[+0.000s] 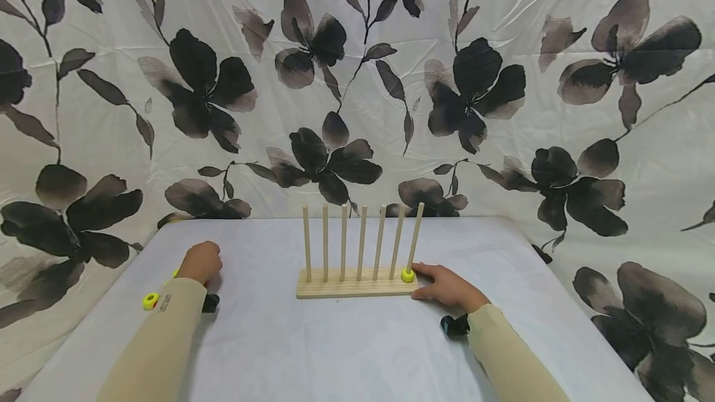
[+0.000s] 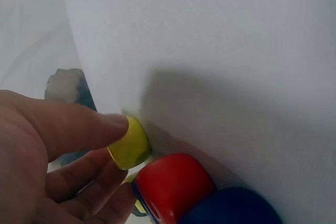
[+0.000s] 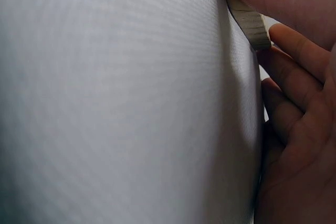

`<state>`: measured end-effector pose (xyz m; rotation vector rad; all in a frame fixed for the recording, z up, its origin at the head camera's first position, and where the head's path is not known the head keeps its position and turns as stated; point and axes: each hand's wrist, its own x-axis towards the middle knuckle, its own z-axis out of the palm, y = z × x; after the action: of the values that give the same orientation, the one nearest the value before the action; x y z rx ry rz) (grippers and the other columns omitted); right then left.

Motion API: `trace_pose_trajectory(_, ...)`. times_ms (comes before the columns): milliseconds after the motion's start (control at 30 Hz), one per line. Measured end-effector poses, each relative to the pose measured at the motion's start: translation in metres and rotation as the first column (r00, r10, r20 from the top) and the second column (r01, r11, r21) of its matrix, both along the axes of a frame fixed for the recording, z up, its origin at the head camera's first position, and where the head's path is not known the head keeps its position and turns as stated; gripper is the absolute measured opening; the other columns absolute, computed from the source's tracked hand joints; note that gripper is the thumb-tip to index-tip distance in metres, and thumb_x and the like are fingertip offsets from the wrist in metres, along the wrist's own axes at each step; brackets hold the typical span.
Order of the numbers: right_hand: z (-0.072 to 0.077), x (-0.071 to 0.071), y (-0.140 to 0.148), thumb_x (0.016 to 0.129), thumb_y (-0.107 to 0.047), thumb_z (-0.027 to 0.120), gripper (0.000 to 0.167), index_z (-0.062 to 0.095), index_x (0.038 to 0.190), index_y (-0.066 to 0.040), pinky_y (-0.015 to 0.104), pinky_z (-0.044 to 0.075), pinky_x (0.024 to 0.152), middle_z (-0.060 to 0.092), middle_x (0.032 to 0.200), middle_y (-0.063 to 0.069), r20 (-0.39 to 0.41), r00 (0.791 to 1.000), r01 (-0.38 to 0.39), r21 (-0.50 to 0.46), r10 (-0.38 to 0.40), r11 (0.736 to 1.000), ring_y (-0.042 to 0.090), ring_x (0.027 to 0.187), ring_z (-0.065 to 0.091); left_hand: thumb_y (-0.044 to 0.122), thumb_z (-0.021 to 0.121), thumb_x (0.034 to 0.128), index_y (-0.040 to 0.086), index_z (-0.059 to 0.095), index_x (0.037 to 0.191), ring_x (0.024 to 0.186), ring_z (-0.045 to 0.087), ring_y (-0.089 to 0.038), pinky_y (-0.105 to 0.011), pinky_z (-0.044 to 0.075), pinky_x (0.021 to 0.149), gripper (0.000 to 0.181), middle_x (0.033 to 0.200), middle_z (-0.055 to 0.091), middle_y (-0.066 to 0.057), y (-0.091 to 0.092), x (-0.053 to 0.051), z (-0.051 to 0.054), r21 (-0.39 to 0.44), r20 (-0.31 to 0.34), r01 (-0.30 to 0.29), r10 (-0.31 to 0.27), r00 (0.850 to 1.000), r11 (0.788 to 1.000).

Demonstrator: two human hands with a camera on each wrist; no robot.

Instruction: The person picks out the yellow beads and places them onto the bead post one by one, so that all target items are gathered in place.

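My left hand (image 1: 202, 262), at the left of the table, pinches a yellow bead (image 2: 131, 145) between thumb and fingers. Right beside that bead lie a red bead (image 2: 173, 184) and a dark blue bead (image 2: 234, 208); another yellow one is partly hidden behind the fingers in the left wrist view. With thumb in front and fingers behind, my right hand (image 1: 449, 288) grips the right end of a wooden peg board (image 1: 357, 288). Several upright pegs stand on this board. One yellow bead (image 1: 408, 276) sits at the bottom of the rightmost peg.
A white cloth covers the table (image 1: 335, 352). Near its left edge, beside my left sleeve, lies a yellow bead with a hole (image 1: 150, 301). Behind the table hangs a white curtain (image 1: 391, 110) with dark flowers.
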<state>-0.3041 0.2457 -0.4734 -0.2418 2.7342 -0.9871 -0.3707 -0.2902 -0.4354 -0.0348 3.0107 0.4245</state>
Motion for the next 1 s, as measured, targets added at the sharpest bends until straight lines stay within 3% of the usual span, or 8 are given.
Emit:
trace_pose_trajectory(133,0.001,0.001,0.000,0.078,-0.038,0.079,0.075,0.048,0.144,-0.022,0.057,0.028,0.114,0.041,0.153,0.009,-0.001,1.000,0.000,-0.009,0.000,1.000,0.035,0.143,0.032,0.001,0.052,0.0887,-0.019,0.056,0.114,0.100,0.060,-0.049,-0.057,0.050,0.088,0.032,0.109,0.062,-0.035,-0.001,0.001,-0.001,-0.014,-0.008,0.001,-0.001,1.000,1.000)
trace_pose_trajectory(233,0.002,0.001,-0.001,0.078,-0.039,0.079,0.075,0.048,0.144,-0.022,0.057,0.028,0.114,0.041,0.152,0.009,-0.002,1.000,0.002,-0.010,-0.002,1.000,0.035,0.143,0.033,0.000,0.050,0.0890,-0.019,0.058,0.107,0.085,0.063,-0.041,-0.052,0.054,0.079,0.028,0.099,0.065,-0.032,0.000,0.004,0.001,-0.023,-0.012,-0.007,0.007,1.000,1.000)
trace_pose_trajectory(400,0.002,0.001,-0.001,0.078,-0.038,0.079,0.076,0.048,0.145,-0.022,0.057,0.028,0.114,0.042,0.152,0.008,0.006,1.000,0.007,-0.017,-0.007,1.000,0.035,0.143,0.033,0.000,0.050,0.0887,-0.018,0.059,0.100,0.071,0.056,-0.030,-0.043,0.052,0.067,0.023,0.088,0.065,-0.027,0.005,0.008,0.007,-0.006,0.021,-0.026,0.026,0.999,1.000)
trace_pose_trajectory(567,0.001,0.000,-0.001,0.077,-0.038,0.079,0.076,0.047,0.145,-0.022,0.057,0.028,0.114,0.042,0.152,0.008,-0.002,1.000,0.003,-0.015,-0.003,1.000,0.035,0.143,0.033,0.001,0.050,0.0895,-0.020,0.054,0.112,0.088,0.060,-0.041,-0.052,0.053,0.081,0.032,0.105,0.061,-0.034,0.008,0.004,0.011,0.020,0.072,-0.046,0.044,0.996,0.999)
trace_pose_trajectory(700,0.001,0.000,-0.001,0.077,-0.038,0.079,0.076,0.048,0.144,-0.021,0.057,0.029,0.114,0.042,0.152,0.008,-0.012,1.000,0.002,-0.012,-0.002,1.000,0.035,0.143,0.033,0.001,0.050,0.0895,-0.021,0.050,0.120,0.109,0.055,-0.051,-0.058,0.048,0.093,0.038,0.119,0.054,-0.038,0.012,0.003,0.016,0.037,0.085,-0.045,0.042,0.996,0.998)
trace_pose_trajectory(1000,-0.001,-0.002,-0.001,0.077,-0.036,0.080,0.075,0.048,0.144,-0.022,0.057,0.028,0.114,0.042,0.152,0.008,0.000,1.000,0.005,-0.020,-0.005,1.000,0.035,0.143,0.033,-0.002,0.048,0.0881,-0.020,0.051,0.122,0.121,0.045,-0.053,-0.060,0.040,0.102,0.038,0.126,0.050,-0.038,0.028,0.012,0.034,0.071,0.026,0.026,-0.028,0.999,0.997)
